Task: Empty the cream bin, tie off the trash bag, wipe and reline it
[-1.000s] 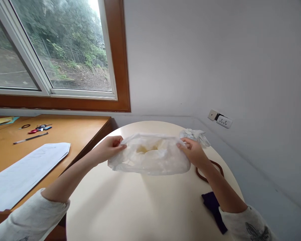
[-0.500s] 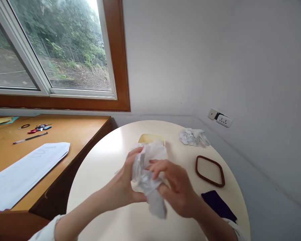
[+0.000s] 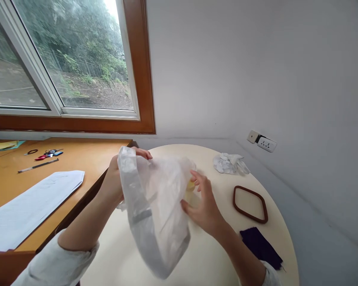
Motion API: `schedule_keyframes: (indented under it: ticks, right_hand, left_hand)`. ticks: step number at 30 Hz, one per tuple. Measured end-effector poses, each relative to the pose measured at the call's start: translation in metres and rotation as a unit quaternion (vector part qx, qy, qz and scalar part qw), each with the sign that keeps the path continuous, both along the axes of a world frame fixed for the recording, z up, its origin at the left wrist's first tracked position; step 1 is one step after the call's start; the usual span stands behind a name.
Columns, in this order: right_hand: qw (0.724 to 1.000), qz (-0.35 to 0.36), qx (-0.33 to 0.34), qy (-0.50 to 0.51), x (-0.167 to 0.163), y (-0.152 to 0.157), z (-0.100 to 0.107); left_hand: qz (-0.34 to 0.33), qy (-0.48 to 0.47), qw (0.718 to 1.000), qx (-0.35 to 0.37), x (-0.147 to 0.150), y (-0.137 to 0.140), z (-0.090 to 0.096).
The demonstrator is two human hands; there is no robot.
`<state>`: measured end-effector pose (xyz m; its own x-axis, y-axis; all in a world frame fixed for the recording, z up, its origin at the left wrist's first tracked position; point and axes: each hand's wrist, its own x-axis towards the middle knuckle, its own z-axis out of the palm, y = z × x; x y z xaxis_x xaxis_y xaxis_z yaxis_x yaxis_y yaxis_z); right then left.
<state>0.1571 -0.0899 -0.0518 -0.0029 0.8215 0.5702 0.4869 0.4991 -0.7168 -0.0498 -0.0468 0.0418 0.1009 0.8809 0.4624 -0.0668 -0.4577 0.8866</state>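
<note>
Above the desk point(image 3: 219, 212), the white bag point(image 3: 164, 190) is held up by the left grip point(image 3: 113, 174), which seems clamped on it, though partly hidden. The right grip point(image 3: 204, 204) is spread, close at its side. The bag is judged light, soft and slippery, rather easily torn; by the rim it is best taken.

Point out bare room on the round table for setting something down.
Bare: the near patch between the white bag and right forearm, and the strip between the right hand and brown frame. Crowded: the right side, with white bundle, frame and purple cloth; the middle, where the bag hangs.
</note>
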Motion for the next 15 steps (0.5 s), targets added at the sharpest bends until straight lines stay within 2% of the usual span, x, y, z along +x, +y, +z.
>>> schedule_keyframes:
  ticks: [2, 4, 5, 7, 9, 12, 15]
  right_hand:
    - [0.998, 0.024, -0.031, -0.038, -0.008, 0.0, -0.002]
    - [0.997, 0.045, -0.043, -0.041, -0.017, 0.0, -0.002]
    - [0.998, 0.05, -0.037, -0.025, -0.022, -0.001, -0.001]
    - [0.997, 0.072, -0.022, 0.021, -0.03, -0.002, 0.003]
    - [0.991, 0.126, -0.012, 0.052, -0.038, -0.004, 0.01]
    - [0.968, 0.248, -0.015, 0.032, -0.052, -0.007, 0.022]
    - [0.941, 0.339, -0.012, -0.02, -0.062, -0.01, 0.029]
  left_hand:
    - [-0.057, 0.032, 0.998, 0.023, -0.004, -0.006, -0.005]
    - [-0.089, 0.105, 0.99, 0.03, -0.009, -0.015, -0.019]
    - [-0.094, 0.155, 0.983, 0.027, -0.011, -0.021, -0.029]
    - [-0.062, 0.237, 0.969, 0.013, -0.014, -0.034, -0.051]
    - [-0.058, 0.275, 0.959, -0.03, -0.014, -0.044, -0.073]
    - [-0.007, 0.223, 0.97, -0.092, -0.012, -0.05, -0.096]
    - [0.027, 0.153, 0.981, -0.118, -0.017, -0.046, -0.104]
